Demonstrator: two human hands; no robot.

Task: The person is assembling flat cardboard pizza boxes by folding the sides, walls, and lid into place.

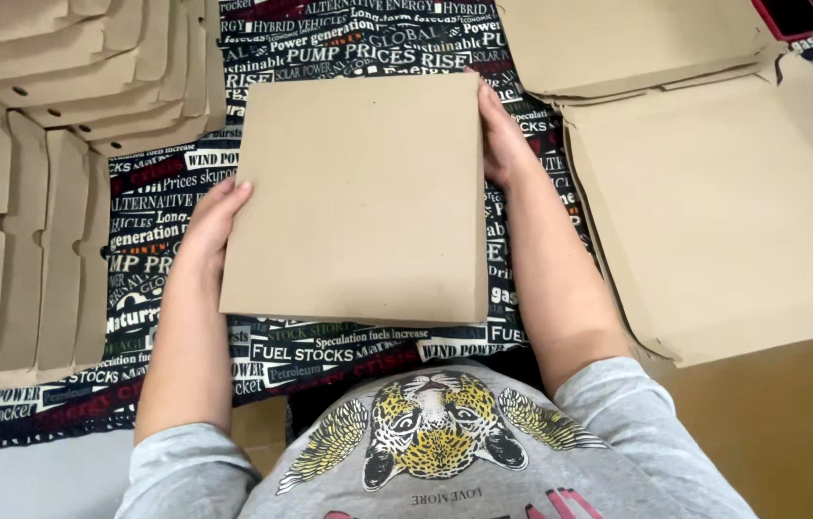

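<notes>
Both hands, left hand (214, 216) and right hand (501, 144), press flat fingers on a closed box (358, 197), with folded boxes (61, 106) upper left and flat sheets (724, 211) waiting right.

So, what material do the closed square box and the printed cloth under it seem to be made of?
Closed square box, held between left hand and right hand: likely brown cardboard, matte, with crisp folded edges. Printed cloth: seemingly woven fabric, dull, lying flat with a soft edge.

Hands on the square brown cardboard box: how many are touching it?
2. The left hand grips the left edge of the square brown cardboard box; the right hand grips its right edge, near the far corner. Fingers under the box are hidden.
</notes>
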